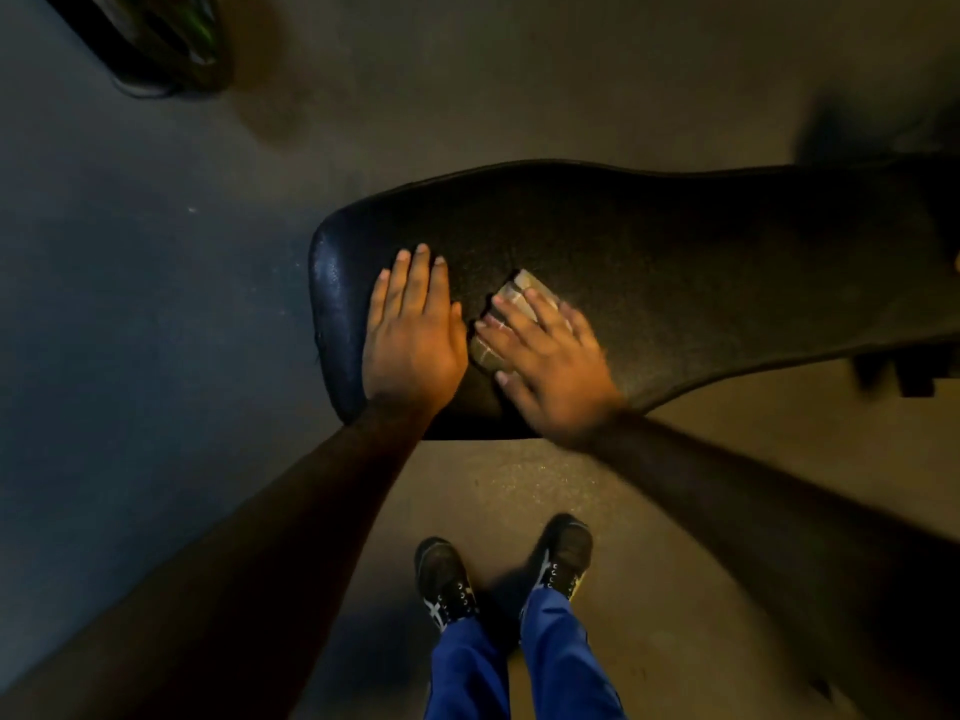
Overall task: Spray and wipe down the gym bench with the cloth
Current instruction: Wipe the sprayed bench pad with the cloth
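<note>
Dim gym floor (156, 304), grey and speckled, surrounds a dark padded bench (675, 262) that runs from the picture's centre out toward 3 o'clock. At the grip, the right hand (545, 361) lies flat with its fingers spread over a folded cloth (519, 296), pressing it onto the pad rather than pinching it; cloth corners show past the fingertips toward 12 and 9 o'clock. Just beside it, toward 9 o'clock, the left hand (413, 335) rests open and flat on the pad near the rounded end, fingers together, holding nothing. Below, at 6 o'clock, two dark shoes (447, 579) and blue trousers (561, 662) stand on the floor. No spray bottle shows, so spraying looks done, though I cannot confirm it. Wiping appears under way at this near end; the long stretch toward 3 o'clock likely remains. A dark object (156, 39) sits at 11 o'clock, unclear.
</note>
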### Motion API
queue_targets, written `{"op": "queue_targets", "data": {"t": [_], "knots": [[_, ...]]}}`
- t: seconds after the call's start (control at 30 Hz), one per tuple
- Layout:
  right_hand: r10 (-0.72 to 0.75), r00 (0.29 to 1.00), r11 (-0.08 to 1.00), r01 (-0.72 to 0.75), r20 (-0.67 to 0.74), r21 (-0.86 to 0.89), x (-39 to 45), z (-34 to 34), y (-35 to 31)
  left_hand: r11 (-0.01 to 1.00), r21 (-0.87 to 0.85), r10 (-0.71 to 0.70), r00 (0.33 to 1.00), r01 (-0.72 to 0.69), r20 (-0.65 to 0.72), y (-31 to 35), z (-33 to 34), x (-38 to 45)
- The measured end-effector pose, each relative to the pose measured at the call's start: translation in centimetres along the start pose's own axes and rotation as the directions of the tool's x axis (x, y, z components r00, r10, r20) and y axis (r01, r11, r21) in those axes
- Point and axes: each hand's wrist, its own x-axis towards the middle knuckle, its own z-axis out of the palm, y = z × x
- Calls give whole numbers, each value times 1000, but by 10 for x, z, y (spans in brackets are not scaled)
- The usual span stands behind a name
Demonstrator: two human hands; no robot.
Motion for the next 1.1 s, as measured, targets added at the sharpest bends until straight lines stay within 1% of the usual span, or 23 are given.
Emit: {"op": "queue_targets", "data": {"t": [0.03, 0.07, 0.1, 0.17, 0.2, 0.27, 0.3, 0.33, 0.37, 0.43, 0.47, 0.53, 0.6, 0.63, 0.67, 0.73, 0.77, 0.87, 0.93, 0.97, 1.03, 1.07, 1.1], "knots": [[-52, 999, 998, 52, 0, -30, 9, -7, 22, 1000, 6, -2, 1000, 2, 2, 0, 1, 1], [11, 999, 999, -12, -51, -34, 24, -13, 42, 1000, 13, -1, 1000, 1, 3, -1, 2, 2], [176, 976, 984, -178, -125, -1, 43, -18, 56, 1000, 17, 1, 1000, -1, 3, -2, 2, 3], [502, 846, 864, -495, -178, 89, 78, -20, 55, 1000, 22, 7, 1000, -8, 22, -4, 2, 3], [479, 863, 878, -472, -162, 79, 88, -21, 43, 999, 32, 10, 999, -11, 34, -3, 1, 3], [174, 982, 984, -171, -68, 54, 91, -25, 36, 998, 54, 8, 999, -9, 34, -1, 0, 4], [18, 1000, 999, -17, -11, 39, 91, -30, 46, 998, 67, 4, 1000, -6, 31, 0, 0, 5], [-36, 999, 999, 36, -15, 17, 97, -36, 60, 997, 80, 5, 1000, -7, 30, 0, 0, 5], [37, 998, 999, -37, -52, 0, 109, -40, 70, 996, 92, 13, 999, -16, 30, 0, 0, 5], [358, 924, 934, -354, -132, 51, 136, -41, 65, 995, 100, 15, 999, -19, 42, -1, 0, 4], [412, 899, 911, -407, -145, 63, 145, -38, 51, 996, 90, 14, 999, -18, 50, 0, -1, 4], [171, 981, 985, -168, -94, 39, 143, -31, 24, 998, 63, 14, 999, -16, 39, 0, -5, 3], [-45, 998, 999, 46, -34, 3, 134, -34, 45, 999, 35, 20, 999, -22, 38, 0, -8, 2], [14, 998, 1000, -14, -65, 1, 138, -41, 65, 999, 27, 15, 999, -17, 40, 1, -8, 1], [185, 976, 983, -185, -111, 15, 144, -45, 83, 1000, 27, -8, 999, 7, 42, 3, -8, 0], [516, 848, 857, -512, -121, 65, 144, -46, 94, 996, 31, -87, 995, 86, 44, 16, -9, 1], [509, 847, 860, -506, -152, 56, 134, -40, 85, 993, 13, -119, 992, 118, 47, 26, -11, 2], [75, 992, 997, -76, -103, 2, 72, -24, 70, 995, -51, -86, 993, 90, 78, 58, -10, 11], [-13, 995, 1000, 11, -98, -19, 61, -27, 101, 997, -49, -60, 994, 64, 92, 66, -4, 13], [122, 983, 992, -126, -140, -17, 69, -32, 117, 997, -51, -52, 993, 57, 103, 68, -1, 14], [505, 849, 863, -495, -159, 95, 93, -45, 134, 998, -40, -50, 991, 55, 127, 73, 1, 13], [573, 808, 819, -559, -141, 125, 97, -44, 126, 998, -40, -51, 990, 57, 129, 75, 0, 13], [522, 841, 853, -512, -144, 101, 89, -39, 112, 997, -39, -59, 989, 65, 136, 77, -1, 12]]}}
